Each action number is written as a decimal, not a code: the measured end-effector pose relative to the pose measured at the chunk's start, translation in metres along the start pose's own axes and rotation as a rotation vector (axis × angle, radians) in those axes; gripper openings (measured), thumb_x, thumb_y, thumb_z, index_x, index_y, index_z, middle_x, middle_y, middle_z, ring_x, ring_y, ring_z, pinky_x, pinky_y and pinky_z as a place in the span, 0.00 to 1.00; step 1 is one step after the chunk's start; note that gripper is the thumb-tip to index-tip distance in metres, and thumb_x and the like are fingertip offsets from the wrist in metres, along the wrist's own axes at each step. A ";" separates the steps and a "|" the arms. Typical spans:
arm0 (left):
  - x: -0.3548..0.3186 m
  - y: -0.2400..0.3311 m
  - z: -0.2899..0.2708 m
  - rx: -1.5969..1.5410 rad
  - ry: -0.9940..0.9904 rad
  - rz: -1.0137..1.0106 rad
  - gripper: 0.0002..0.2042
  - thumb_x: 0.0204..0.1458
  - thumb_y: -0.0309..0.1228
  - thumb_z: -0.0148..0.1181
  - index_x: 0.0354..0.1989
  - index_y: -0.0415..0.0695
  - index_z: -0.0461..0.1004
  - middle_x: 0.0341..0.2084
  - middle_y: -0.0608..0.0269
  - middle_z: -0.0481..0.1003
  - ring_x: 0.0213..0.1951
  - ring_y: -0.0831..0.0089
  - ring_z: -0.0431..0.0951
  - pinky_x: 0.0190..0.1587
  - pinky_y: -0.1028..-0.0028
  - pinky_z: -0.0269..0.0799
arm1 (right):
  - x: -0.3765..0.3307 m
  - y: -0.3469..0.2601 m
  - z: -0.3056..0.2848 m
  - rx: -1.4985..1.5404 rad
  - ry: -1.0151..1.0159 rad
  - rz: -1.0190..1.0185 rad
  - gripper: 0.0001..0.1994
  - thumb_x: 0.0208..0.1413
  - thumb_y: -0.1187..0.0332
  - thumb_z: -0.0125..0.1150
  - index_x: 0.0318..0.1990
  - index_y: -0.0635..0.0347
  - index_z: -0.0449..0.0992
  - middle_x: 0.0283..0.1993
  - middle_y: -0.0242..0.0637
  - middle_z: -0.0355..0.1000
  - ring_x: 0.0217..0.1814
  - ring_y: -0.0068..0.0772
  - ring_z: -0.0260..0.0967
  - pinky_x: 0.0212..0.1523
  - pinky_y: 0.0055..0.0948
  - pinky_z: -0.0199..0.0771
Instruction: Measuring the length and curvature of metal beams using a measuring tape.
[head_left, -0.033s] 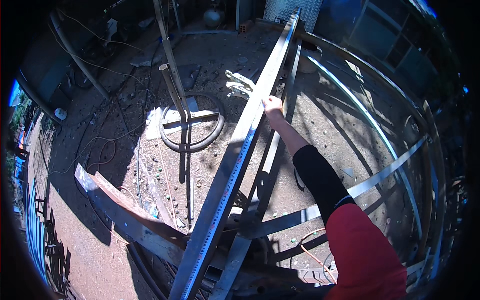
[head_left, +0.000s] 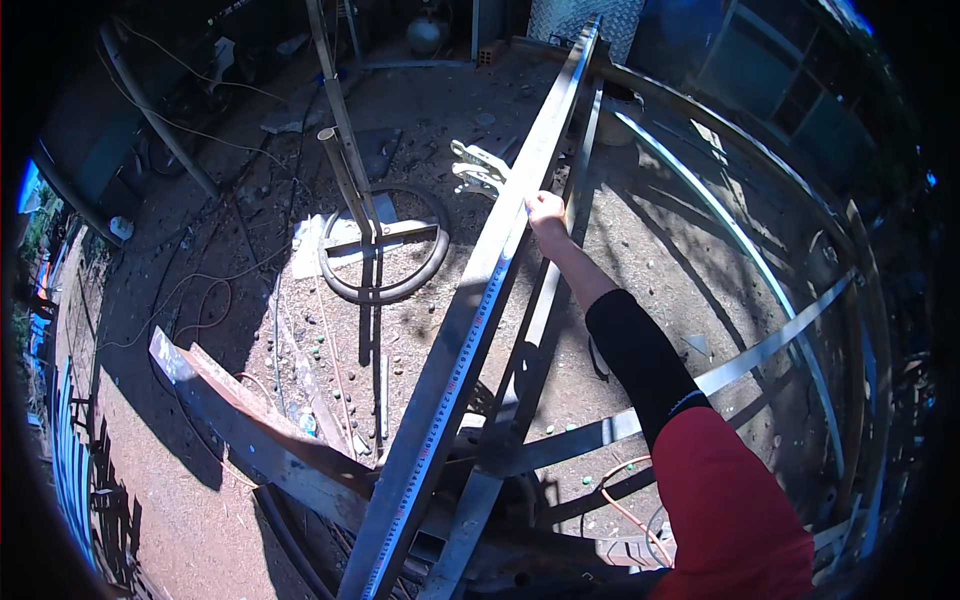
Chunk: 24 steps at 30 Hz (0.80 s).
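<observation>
— Right hand (head_left: 545, 210)?
— Stretched out, fingers wrapped over the edge of the long metal beam (head_left: 470, 330), which slants from the lower edge up toward the far wall, above the dirt floor (head_left: 250, 480).
— Left hand?
— Not in view.
— Surroundings?
— A metal ring (head_left: 385, 290) lies on the ground left of the beam (a pipe (head_left: 345, 180) stands in it); curved steel strips (head_left: 740, 250) run to the right

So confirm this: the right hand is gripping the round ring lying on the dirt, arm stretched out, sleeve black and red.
Not right. In the head view the right hand grips the long perforated metal bar, not the round ring, which lies untouched on the dirt. Arm outstretched, sleeve black and red: correct.
</observation>
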<state>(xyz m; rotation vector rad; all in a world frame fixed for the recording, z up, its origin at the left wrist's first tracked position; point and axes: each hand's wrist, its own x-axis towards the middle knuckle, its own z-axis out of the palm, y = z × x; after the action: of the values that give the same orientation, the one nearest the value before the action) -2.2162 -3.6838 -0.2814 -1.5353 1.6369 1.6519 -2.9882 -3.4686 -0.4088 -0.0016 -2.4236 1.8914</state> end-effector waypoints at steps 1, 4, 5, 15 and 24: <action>0.000 0.000 0.000 -0.012 0.001 0.004 0.12 0.61 0.27 0.52 0.25 0.36 0.71 0.14 0.62 0.67 0.11 0.76 0.62 0.10 0.75 0.55 | 0.003 0.002 -0.001 -0.001 0.002 -0.001 0.10 0.54 0.66 0.57 0.29 0.62 0.78 0.25 0.40 0.75 0.28 0.29 0.72 0.32 0.34 0.70; 0.001 0.000 0.000 0.027 0.030 0.060 0.13 0.62 0.29 0.52 0.25 0.37 0.71 0.12 0.63 0.66 0.10 0.77 0.62 0.09 0.75 0.55 | 0.003 0.003 0.002 -0.072 0.042 0.014 0.09 0.53 0.66 0.57 0.30 0.62 0.79 0.25 0.41 0.75 0.29 0.30 0.73 0.32 0.35 0.71; 0.000 0.001 0.001 0.027 0.029 0.060 0.13 0.62 0.29 0.52 0.25 0.37 0.71 0.12 0.63 0.66 0.10 0.77 0.62 0.09 0.75 0.55 | 0.004 0.005 0.002 -0.051 0.023 0.006 0.09 0.53 0.66 0.57 0.30 0.62 0.79 0.25 0.41 0.75 0.29 0.30 0.73 0.33 0.35 0.71; 0.008 -0.015 -0.003 0.031 0.033 0.028 0.13 0.63 0.31 0.51 0.26 0.39 0.71 0.13 0.64 0.64 0.10 0.76 0.63 0.09 0.74 0.56 | 0.002 0.005 -0.003 0.013 -0.005 0.025 0.10 0.53 0.66 0.57 0.30 0.64 0.79 0.25 0.40 0.74 0.29 0.30 0.72 0.33 0.35 0.70; 0.005 -0.008 -0.004 0.004 0.012 -0.037 0.15 0.63 0.31 0.49 0.23 0.39 0.68 0.12 0.62 0.64 0.10 0.75 0.62 0.09 0.74 0.54 | -0.002 -0.014 0.005 -0.010 0.018 0.032 0.10 0.56 0.69 0.55 0.23 0.60 0.72 0.19 0.27 0.65 0.19 0.18 0.60 0.20 0.26 0.59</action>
<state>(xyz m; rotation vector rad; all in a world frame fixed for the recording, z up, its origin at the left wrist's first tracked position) -2.2092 -3.6872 -0.2883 -1.5672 1.6068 1.6223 -2.9861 -3.4770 -0.3965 -0.0581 -2.4353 1.8836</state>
